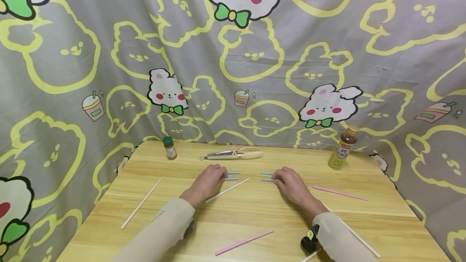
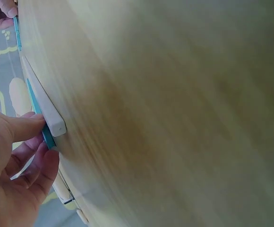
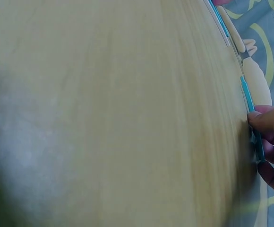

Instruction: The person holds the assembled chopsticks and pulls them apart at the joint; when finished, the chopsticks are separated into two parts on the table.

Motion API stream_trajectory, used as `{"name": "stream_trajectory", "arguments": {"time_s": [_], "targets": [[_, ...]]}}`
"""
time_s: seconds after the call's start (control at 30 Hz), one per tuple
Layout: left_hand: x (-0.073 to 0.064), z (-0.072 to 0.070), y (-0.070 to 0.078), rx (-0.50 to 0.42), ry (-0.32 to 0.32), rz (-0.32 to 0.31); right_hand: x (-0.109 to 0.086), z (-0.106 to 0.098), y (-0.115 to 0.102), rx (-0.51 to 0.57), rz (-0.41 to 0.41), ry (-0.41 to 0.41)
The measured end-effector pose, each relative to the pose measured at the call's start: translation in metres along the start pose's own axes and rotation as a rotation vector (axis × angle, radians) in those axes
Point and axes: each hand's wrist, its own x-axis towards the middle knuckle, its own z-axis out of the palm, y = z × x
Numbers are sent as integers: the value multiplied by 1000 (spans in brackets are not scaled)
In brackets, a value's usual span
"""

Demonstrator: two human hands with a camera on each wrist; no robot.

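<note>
My left hand is low over the table, its thumb and fingers pinching a slim blue stick. Opposite it, my right hand pinches another blue stick with a narrower tip. From above, two short blue lengths show beside each hand, tips facing across a gap; their other ends are hidden by the fingers. A white stick lies slanted just in front of the left hand. Behind the hands lies a pair of metal tongs with cream-coloured tips.
Pink sticks and further white sticks are scattered over the wooden table. A small green-capped jar stands at the back left, a sauce bottle at the back right. Behind the table hangs a patterned curtain.
</note>
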Motion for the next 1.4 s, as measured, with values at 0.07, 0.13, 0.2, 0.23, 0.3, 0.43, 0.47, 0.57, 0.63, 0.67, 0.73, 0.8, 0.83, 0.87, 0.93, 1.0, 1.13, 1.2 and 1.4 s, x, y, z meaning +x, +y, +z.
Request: {"name": "stream_trajectory", "arguments": {"time_s": [0.07,0.13,0.2,0.23,0.3,0.43,0.47,0.57,0.63,0.67,0.73,0.8,0.83,0.87,0.93,1.0,1.13,1.2,1.4], "targets": [[-1,0,0,-5,-3,-4,0,0,0,-3,-1,0],[-1,0,0,-11,-10,-15,0,0,-1,-2,-3,-1],[-2,-1,0,-17,-6,-20,0,1,-1,-2,-8,0],[-3,-2,0,-20,-4,-23,1,2,-1,-2,-8,2],[-5,-4,1,-26,3,-33,0,3,-1,-1,-11,5],[-11,-11,1,-28,15,-46,1,4,-1,3,-15,14],[-14,-13,0,-28,12,-50,1,5,-1,3,-16,15],[-24,-21,0,-54,-27,-61,2,6,-2,-3,-22,19],[-32,-25,-1,-82,-65,-74,2,6,-2,-9,-31,20],[-36,-27,-1,-96,-85,-77,2,6,-2,-10,-39,21],[-44,-31,-1,-124,-125,-87,2,6,-2,-9,-48,23],[-49,-31,-2,-137,-154,-88,2,5,-1,-9,-51,23],[-51,-31,-2,-147,-167,-86,2,5,0,-10,-50,22],[-52,-30,-2,-152,-177,-81,1,4,0,-8,-45,21],[-53,-29,-1,-161,-186,-76,1,4,1,-7,-35,16],[-53,-27,-1,-161,-186,-74,0,4,1,-4,-31,15],[-53,-26,0,-147,-182,-74,-2,3,2,19,-50,22],[-54,-26,0,-138,-177,-71,-3,2,2,36,-60,34],[-57,-32,4,-131,-139,-40,-7,-9,-5,88,-53,106]]}}
